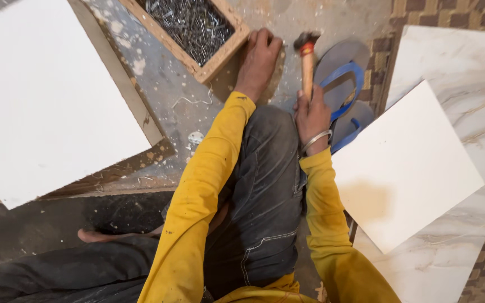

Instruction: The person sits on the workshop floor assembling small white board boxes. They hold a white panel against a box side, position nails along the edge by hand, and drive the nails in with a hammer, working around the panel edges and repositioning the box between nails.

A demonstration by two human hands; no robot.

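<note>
Right hand around hammer handle.

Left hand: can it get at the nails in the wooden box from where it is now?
Probably yes. The left hand rests on the floor right beside the wooden box; the box is open-topped, and nothing lies over the nails.

Bare speckled grey floor lies open between the large white board at the left edge and the raised knee. Ahead, the wooden nail box blocks; blue-strapped grey sandals and a white square panel crowd the right.
</note>
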